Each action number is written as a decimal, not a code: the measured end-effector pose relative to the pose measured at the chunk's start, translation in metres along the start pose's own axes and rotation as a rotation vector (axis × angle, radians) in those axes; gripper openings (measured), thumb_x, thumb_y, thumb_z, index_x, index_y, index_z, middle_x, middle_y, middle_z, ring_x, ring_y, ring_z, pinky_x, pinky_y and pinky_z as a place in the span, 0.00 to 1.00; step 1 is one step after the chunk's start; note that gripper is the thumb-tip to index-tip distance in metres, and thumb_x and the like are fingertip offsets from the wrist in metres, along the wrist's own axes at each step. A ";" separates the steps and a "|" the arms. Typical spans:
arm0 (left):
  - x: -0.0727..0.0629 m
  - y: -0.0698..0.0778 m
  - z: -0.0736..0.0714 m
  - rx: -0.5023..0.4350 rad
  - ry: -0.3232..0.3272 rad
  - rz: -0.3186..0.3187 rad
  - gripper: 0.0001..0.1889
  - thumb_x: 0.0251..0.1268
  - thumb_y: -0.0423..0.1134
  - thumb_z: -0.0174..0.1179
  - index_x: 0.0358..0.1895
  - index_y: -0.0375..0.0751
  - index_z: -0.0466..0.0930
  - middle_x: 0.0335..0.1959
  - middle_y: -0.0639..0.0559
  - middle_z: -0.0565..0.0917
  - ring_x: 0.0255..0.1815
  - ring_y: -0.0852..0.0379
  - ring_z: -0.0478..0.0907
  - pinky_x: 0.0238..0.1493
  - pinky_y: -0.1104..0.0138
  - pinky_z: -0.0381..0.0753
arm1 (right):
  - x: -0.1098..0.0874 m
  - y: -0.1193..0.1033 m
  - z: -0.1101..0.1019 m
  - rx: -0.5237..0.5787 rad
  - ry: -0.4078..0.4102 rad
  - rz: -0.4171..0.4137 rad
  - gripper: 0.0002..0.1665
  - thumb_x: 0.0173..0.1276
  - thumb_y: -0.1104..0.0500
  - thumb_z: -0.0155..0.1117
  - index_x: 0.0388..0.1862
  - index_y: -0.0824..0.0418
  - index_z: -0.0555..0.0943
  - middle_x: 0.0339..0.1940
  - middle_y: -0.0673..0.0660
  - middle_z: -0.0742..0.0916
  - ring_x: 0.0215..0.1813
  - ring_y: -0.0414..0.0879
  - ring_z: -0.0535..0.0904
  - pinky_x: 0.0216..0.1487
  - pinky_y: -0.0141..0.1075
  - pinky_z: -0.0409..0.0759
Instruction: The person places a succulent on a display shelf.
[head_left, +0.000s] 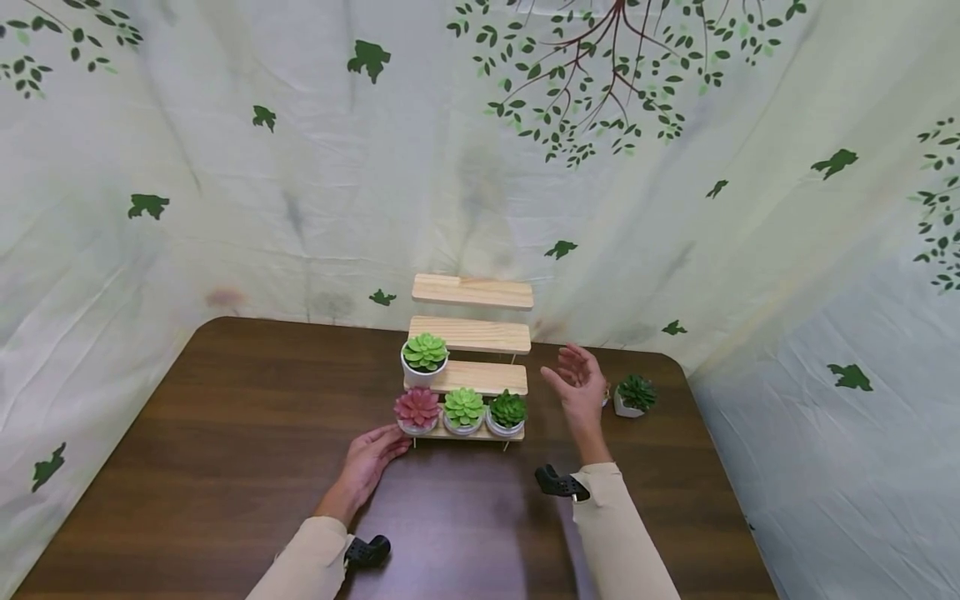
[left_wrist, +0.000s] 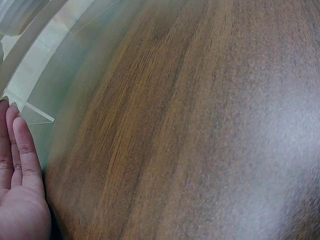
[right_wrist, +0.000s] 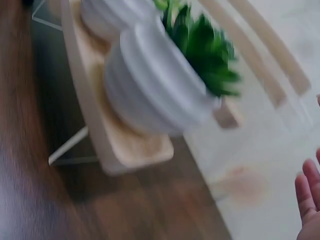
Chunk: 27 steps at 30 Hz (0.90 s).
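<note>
The left hand (head_left: 369,467), fingers extended and grasping nothing, has its fingertips at the front corner of a tiered pale-wood plant stand (head_left: 472,292), while the right hand (head_left: 581,396), loosely curved and free of any load, hovers beyond its other side, just left of a spiky dark-green succulent (head_left: 635,393) in an angular white pot. Between the hands, rosette-shaped pink (head_left: 417,408), lime-green (head_left: 463,407) and dark-green succulents (head_left: 507,408) line the smooth lowest step. Only the left wrist view clearly reveals a transparent foot (left_wrist: 40,111) by those fingertips; the right wrist's, though blurred, shows a pot's ribbed white wall (right_wrist: 150,82).
</note>
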<state>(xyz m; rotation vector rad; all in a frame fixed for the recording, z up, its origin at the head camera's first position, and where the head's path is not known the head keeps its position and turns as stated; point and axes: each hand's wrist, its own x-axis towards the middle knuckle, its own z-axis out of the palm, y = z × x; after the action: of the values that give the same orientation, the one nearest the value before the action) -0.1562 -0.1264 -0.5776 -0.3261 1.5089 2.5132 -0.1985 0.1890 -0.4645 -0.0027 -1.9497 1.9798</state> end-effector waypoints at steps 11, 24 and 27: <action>0.001 -0.001 -0.001 0.008 0.002 -0.010 0.10 0.71 0.26 0.49 0.39 0.36 0.81 0.32 0.52 0.86 0.36 0.58 0.83 0.44 0.69 0.83 | -0.005 0.027 -0.035 -0.035 0.197 0.046 0.35 0.56 0.72 0.71 0.62 0.72 0.69 0.56 0.66 0.77 0.61 0.62 0.71 0.64 0.57 0.64; -0.001 0.001 -0.003 0.021 -0.020 -0.010 0.11 0.72 0.27 0.50 0.37 0.40 0.83 0.33 0.53 0.86 0.37 0.59 0.83 0.45 0.69 0.82 | -0.008 0.087 -0.055 -0.115 0.447 0.114 0.40 0.50 0.68 0.77 0.63 0.67 0.70 0.58 0.64 0.78 0.56 0.55 0.71 0.51 0.38 0.68; 0.001 0.000 -0.002 0.012 -0.018 -0.026 0.11 0.72 0.27 0.49 0.37 0.40 0.82 0.33 0.53 0.86 0.37 0.59 0.83 0.46 0.69 0.82 | -0.009 0.094 -0.057 -0.117 0.515 0.097 0.40 0.49 0.69 0.77 0.62 0.68 0.72 0.57 0.65 0.79 0.55 0.56 0.71 0.49 0.37 0.68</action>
<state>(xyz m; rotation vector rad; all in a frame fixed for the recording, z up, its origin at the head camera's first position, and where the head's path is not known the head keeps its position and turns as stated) -0.1566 -0.1280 -0.5785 -0.3180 1.5018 2.4795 -0.1992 0.2431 -0.5604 -0.5862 -1.7376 1.6964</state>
